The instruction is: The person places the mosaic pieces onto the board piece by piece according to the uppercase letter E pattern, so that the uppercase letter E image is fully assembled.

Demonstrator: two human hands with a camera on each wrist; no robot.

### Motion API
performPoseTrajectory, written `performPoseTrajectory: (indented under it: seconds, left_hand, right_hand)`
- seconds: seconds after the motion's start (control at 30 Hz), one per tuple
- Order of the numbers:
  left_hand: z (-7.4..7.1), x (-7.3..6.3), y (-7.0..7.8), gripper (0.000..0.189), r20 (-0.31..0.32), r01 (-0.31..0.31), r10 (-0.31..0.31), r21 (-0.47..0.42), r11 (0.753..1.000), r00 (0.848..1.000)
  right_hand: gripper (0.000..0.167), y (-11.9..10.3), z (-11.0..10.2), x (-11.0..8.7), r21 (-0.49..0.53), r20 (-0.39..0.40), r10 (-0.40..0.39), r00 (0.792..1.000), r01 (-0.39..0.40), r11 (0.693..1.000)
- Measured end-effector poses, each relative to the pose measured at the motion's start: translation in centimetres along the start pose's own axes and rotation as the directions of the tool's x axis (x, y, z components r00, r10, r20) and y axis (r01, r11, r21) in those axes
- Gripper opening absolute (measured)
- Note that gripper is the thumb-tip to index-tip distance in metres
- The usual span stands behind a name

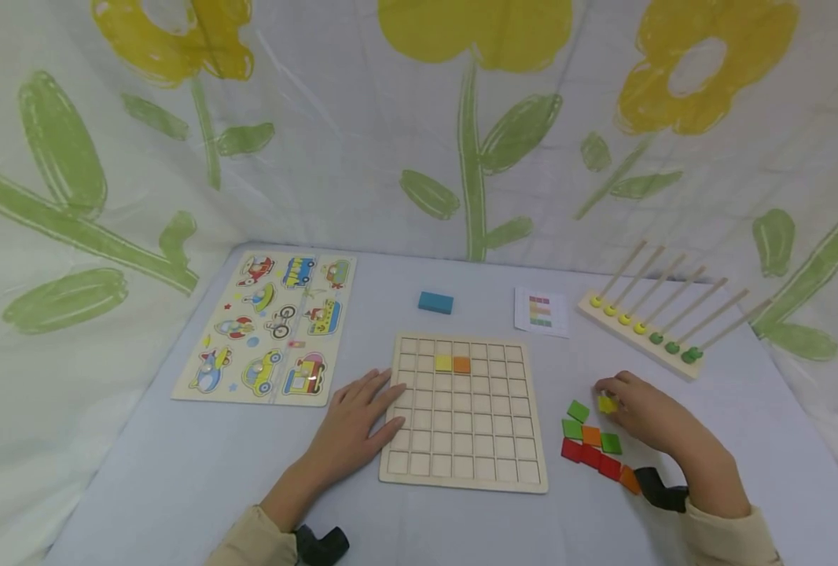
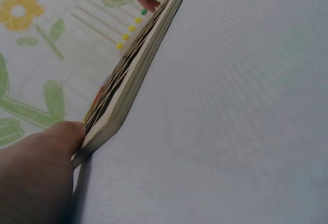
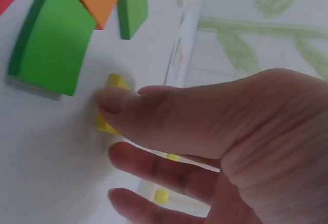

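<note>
A wooden grid board [image 1: 447, 446] lies in the middle of the table. In its upper part sit a yellow tile [image 1: 443, 363] and, beside it, an orange tile [image 1: 461, 365]. My left hand [image 1: 355, 417] rests along the board's left edge, fingers extended, some tips over the rim. The thumb [image 2: 66, 134] touches the board's edge in the left wrist view. To the right, my right hand [image 1: 648, 417] pinches a yellow square tile [image 3: 108, 124] between thumb and fingers, close to the tabletop. Loose green [image 1: 578, 410], orange [image 1: 591, 436] and red tiles [image 1: 590, 456] lie just left of that hand.
A vehicle puzzle board [image 1: 263, 330] lies at the left. Behind the grid board are a blue block [image 1: 436, 303] and a card with a coloured pattern [image 1: 541, 312]. A rack of pegs with yellow and green beads [image 1: 638, 338] stands at the back right, before a flowered curtain.
</note>
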State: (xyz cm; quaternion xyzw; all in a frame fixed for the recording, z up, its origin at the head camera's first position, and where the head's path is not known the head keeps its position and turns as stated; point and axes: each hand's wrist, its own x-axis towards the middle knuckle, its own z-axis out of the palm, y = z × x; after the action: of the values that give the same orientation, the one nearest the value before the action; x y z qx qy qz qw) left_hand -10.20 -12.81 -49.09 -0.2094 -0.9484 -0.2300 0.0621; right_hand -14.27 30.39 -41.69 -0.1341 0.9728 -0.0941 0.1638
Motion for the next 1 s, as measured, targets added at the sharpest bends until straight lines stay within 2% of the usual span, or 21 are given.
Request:
performPoseTrajectory:
  seconds: [0.2, 0.63, 0.8, 1.0]
  left_hand:
    - [0.1, 0.0, -0.1, 0.049, -0.005, 0.001, -0.001, 0.001, 1.000, 1.000]
    - [0.2, -0.1, -0.1, 0.049, -0.009, 0.002, -0.002, -0.010, 1.000, 1.000]
    - [0.1, -0.1, -0.1, 0.049, -0.012, 0.001, -0.001, -0.004, 1.000, 1.000]
    - [0.2, -0.1, -0.1, 0.049, -0.013, 0.001, -0.001, -0.008, 1.000, 1.000]
  right_hand:
    - [0.029, 0.6, 0.8, 0.2, -0.004, -0.058, -0.022, 0.998, 0.022, 1.000]
    - [0.030, 0.6, 0.6, 0.1, -0.012, -0.058, -0.006, 0.998, 0.005, 1.000]
    - [0.029, -0.2, 0.2, 0.7, -0.027, -0.092, -0.027, 0.995, 0.025, 0.999]
    - [0.029, -2.4, -0.6, 2.1, -0.017, -0.099, -0.067, 0.993, 0.066, 0.998]
